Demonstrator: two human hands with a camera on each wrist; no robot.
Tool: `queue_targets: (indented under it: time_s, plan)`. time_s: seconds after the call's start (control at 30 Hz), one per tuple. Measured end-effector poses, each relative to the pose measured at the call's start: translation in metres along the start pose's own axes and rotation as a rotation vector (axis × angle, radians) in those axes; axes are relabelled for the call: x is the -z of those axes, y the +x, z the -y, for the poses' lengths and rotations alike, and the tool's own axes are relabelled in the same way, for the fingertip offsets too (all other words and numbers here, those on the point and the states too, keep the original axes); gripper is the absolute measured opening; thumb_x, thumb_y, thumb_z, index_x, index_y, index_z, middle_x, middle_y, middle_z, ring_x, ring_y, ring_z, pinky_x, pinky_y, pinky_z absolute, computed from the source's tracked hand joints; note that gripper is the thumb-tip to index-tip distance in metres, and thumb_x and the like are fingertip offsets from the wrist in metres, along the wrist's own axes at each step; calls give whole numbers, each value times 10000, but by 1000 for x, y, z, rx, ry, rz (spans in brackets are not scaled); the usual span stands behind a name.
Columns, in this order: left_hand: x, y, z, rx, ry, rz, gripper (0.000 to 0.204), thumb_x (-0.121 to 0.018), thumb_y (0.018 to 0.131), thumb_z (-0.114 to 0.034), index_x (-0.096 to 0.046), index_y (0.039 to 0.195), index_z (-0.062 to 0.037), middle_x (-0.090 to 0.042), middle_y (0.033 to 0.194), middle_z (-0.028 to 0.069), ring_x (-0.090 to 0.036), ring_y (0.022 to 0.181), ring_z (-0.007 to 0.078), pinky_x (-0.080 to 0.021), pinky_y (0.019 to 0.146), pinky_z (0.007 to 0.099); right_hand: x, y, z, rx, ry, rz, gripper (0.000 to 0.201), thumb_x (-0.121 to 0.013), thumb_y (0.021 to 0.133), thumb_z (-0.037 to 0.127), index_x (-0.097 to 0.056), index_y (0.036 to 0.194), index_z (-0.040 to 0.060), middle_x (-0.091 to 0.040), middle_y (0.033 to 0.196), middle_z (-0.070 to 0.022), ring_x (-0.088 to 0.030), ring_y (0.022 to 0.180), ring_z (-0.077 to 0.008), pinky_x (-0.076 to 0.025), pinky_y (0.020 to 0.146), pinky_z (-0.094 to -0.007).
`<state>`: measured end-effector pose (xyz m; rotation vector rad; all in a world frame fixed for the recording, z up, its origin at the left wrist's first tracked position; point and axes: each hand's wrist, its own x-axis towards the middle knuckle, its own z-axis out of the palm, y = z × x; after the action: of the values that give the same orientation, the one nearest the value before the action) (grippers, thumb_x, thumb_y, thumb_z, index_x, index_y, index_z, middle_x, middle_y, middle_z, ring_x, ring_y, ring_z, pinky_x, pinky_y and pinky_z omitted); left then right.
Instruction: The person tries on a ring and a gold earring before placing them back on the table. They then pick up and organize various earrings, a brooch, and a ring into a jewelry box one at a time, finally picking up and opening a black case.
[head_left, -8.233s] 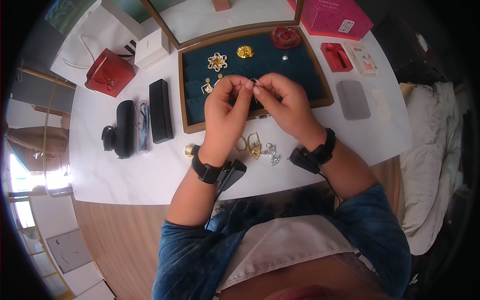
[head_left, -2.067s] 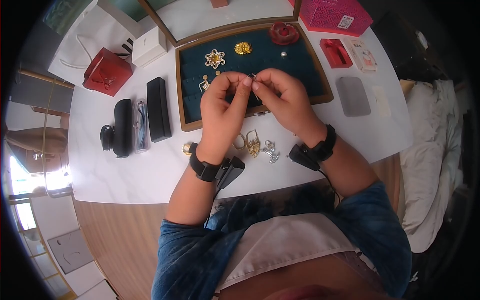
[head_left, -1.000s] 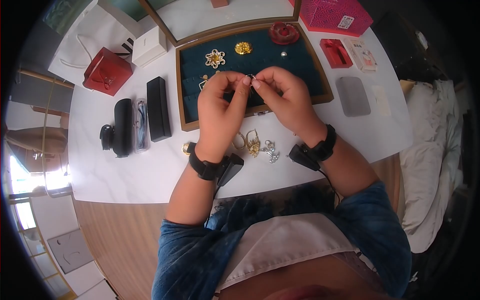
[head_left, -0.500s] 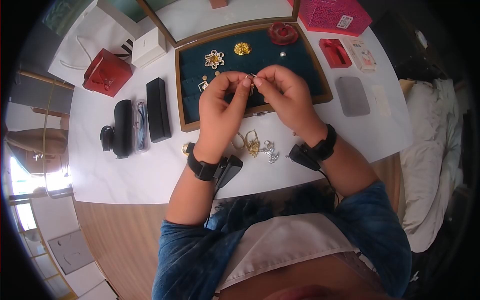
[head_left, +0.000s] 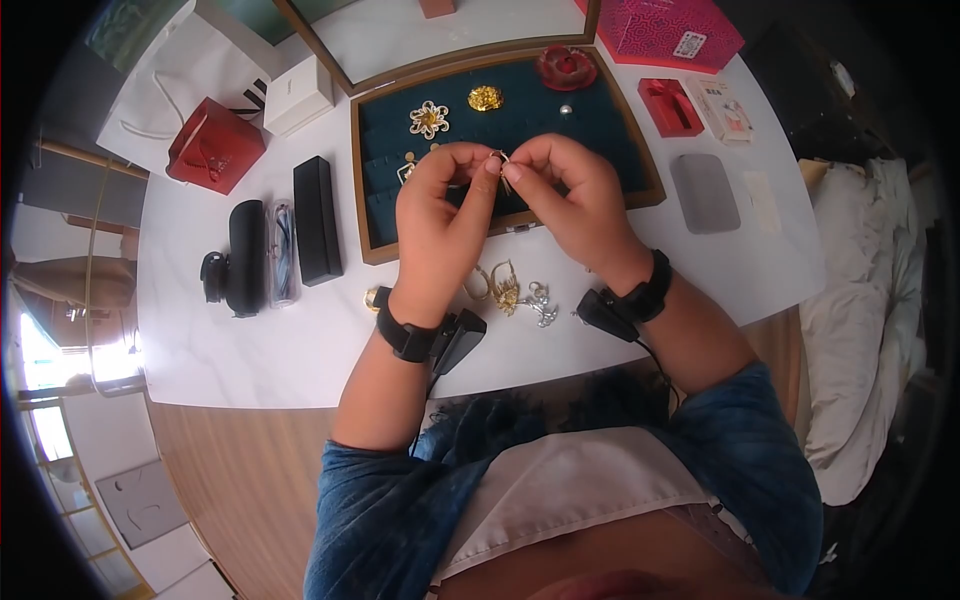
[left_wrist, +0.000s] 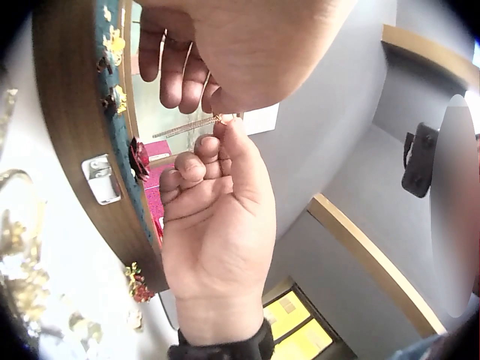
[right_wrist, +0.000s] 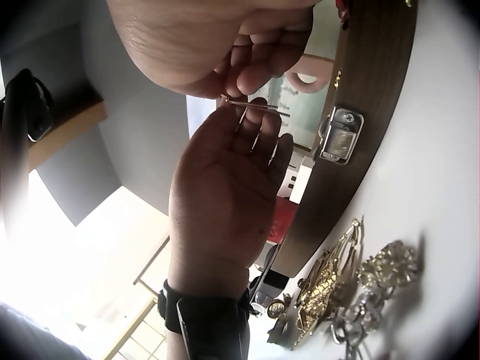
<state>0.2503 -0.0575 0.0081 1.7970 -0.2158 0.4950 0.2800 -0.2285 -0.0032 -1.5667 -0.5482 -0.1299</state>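
Note:
Over the front of the jewellery box (head_left: 651, 190), my left hand (head_left: 440, 210) and right hand (head_left: 572, 200) meet at the fingertips. Thumb and index finger of each pinch a small dangling earring (head_left: 504, 172). Its thin glittering strands hang from a gold top in the left wrist view, and the fingertips cover most of that top. In the green-lined box lie a flower brooch (head_left: 429, 119), a gold ornament (head_left: 486, 97), a red flower (head_left: 567, 68) and a pearl piece (head_left: 566, 109). Part of a square earring (head_left: 405, 172) shows beside my left hand.
Below my hands on the white table lie a gold hoop (head_left: 479, 285), a gold winged piece (head_left: 506, 291) and a silver piece (head_left: 541, 306). Black cases (head_left: 317, 220) stand left; a grey case (head_left: 706, 197) and red gift box (head_left: 671, 108) lie right. The glass lid (head_left: 460, 40) stands raised.
Both hands stay together over the box. Their fingertips shift in small movements and the earring turns between them, its strands now hanging below. Things on the table and in the box keep their places.

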Motion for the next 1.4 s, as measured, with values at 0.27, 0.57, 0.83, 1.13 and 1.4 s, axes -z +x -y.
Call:
queue_targets:
  time_s: [0.27, 0.57, 0.83, 1.13, 1.4]
  plan:
    - [0, 0, 4, 12, -45, 3, 112, -742, 1008, -76, -737, 1081, 10, -749, 966, 77, -673, 867, 144, -535, 816, 283, 1, 0, 0, -9, -5, -31, 107, -726, 1039, 119, -702, 1054, 16, -731, 897, 2, -643, 777, -31, -511, 694, -215]
    - [0, -1, 0, -60, -48, 24, 109, -751, 999, -63, -740, 1077, 13, -751, 965, 81, -685, 876, 149, -540, 824, 280, 1, 1, -1, -69, 62, -42, 113, -716, 1047, 122, -701, 1063, 11, -738, 909, -3, -644, 790, -32, -513, 700, -216]
    - [0, 0, -1, 7, -17, -11, 102, -762, 992, -70, -743, 1055, 8, -752, 961, 68, -678, 861, 137, -536, 816, 275, 0, -1, 2, 55, -60, -5, 119, -733, 1030, 129, -698, 1042, 16, -717, 881, 4, -631, 760, -39, -509, 690, -224]
    - [0, -1, -7, -42, -26, 15, 117, -764, 995, -80, -736, 1052, 19, -747, 949, 65, -665, 866, 126, -534, 818, 275, 2, 1, -2, -61, 36, -56, 118, -717, 1042, 135, -694, 1038, 20, -711, 877, 2, -619, 758, -35, -500, 683, -224]
    - [1, -1, 1, 36, -41, -3, 123, -763, 1003, -89, -738, 1053, 21, -751, 955, 57, -662, 860, 117, -537, 819, 271, 2, 0, 0, 15, -26, -12, 110, -711, 1043, 126, -685, 1040, 19, -709, 880, 8, -612, 754, -33, -496, 678, -224]
